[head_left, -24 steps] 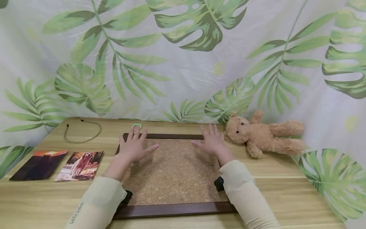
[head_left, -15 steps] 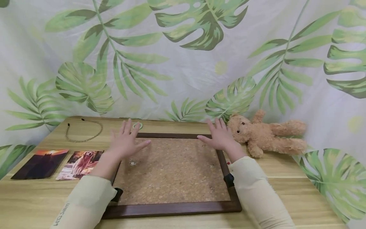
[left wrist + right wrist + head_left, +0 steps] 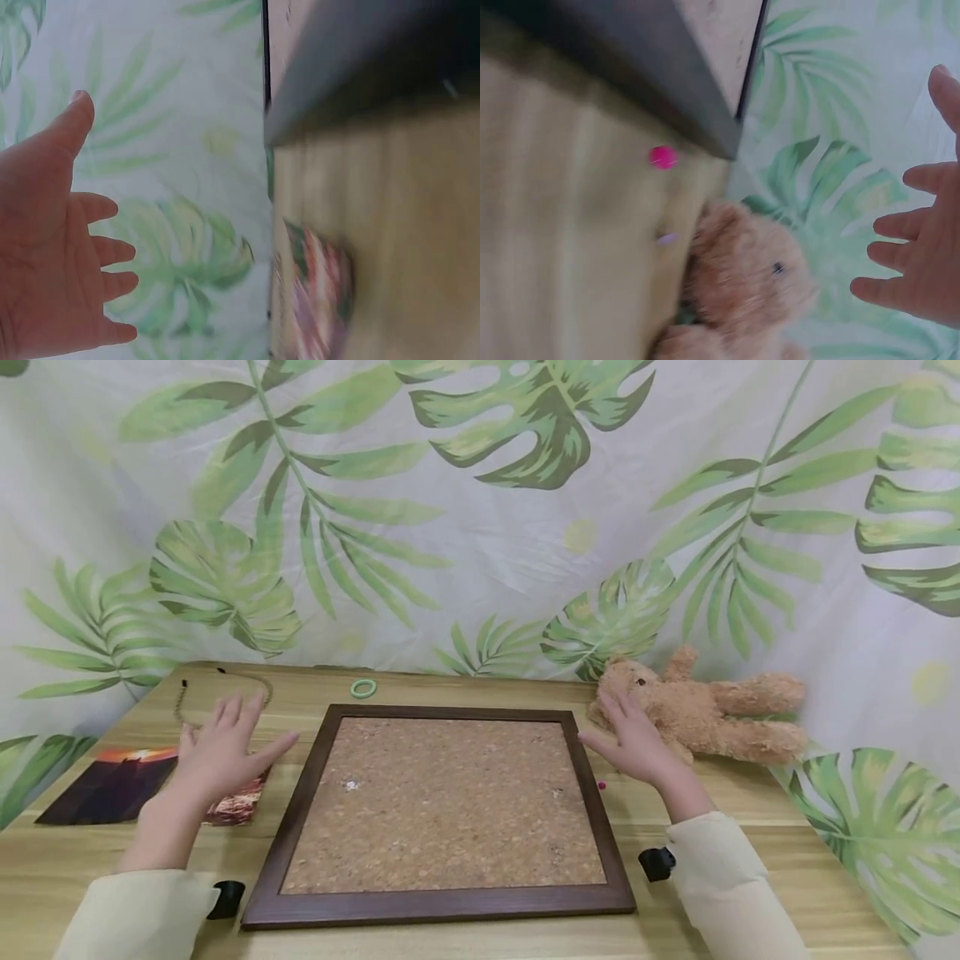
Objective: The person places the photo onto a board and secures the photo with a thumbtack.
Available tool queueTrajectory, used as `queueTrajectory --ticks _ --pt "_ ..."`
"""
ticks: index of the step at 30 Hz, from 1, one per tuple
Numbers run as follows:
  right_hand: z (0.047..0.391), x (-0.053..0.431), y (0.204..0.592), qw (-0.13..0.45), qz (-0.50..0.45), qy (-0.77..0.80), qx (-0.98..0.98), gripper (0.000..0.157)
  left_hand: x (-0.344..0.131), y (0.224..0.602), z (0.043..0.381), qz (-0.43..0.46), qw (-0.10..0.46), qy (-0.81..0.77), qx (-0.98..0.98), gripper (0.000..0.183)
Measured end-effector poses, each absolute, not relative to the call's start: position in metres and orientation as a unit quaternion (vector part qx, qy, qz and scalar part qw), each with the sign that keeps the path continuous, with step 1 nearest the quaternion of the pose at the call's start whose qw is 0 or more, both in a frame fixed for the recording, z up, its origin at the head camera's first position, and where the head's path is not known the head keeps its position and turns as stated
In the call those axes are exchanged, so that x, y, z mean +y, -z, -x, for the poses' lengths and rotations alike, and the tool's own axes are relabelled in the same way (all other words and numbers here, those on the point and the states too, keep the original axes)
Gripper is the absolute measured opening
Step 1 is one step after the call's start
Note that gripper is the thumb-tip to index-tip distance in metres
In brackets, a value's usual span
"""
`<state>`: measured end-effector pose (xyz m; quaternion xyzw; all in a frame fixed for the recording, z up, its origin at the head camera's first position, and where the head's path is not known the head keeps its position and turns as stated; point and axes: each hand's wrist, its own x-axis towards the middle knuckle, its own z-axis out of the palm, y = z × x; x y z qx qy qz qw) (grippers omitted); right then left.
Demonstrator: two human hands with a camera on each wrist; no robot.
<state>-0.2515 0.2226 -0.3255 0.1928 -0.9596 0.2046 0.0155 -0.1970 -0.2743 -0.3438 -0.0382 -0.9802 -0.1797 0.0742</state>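
Note:
My left hand [image 3: 221, 756] hovers with spread fingers above the dog photo [image 3: 238, 802], hiding most of it; the left wrist view shows its palm and straight fingers holding nothing. On the other side my right hand [image 3: 633, 743] is raised, fingers extended, overlapping the teddy bear [image 3: 690, 710] in the head view. Between the two hands a cork board [image 3: 450, 810] in a dark brown frame [image 3: 442, 906] lies flat on the table. Neither hand touches the board.
A sunset photo [image 3: 112, 789] lies at the left, with a cord necklace [image 3: 180, 697] behind. A green ring [image 3: 363, 688] sits behind the board. A pink bead-like piece [image 3: 662, 157] and a small purple piece [image 3: 667, 238] lie right of the frame.
Both hands have moved apart from above the cork board, the left one leftward over the dog photo and the right one rightward toward the bear. The whole board is now uncovered.

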Motion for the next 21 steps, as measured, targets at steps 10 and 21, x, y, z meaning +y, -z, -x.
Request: queueTrajectory --ticks 10,21 --pt "0.246 0.252 0.368 -0.002 -0.147 -0.362 -0.921 0.066 -0.313 0.371 0.186 0.013 0.069 0.279 -0.958 0.083" --pt "0.242 0.263 0.404 -0.035 -0.117 -0.491 -0.862 0.035 -0.334 0.399 0.181 -0.072 0.057 0.346 -0.934 0.085"
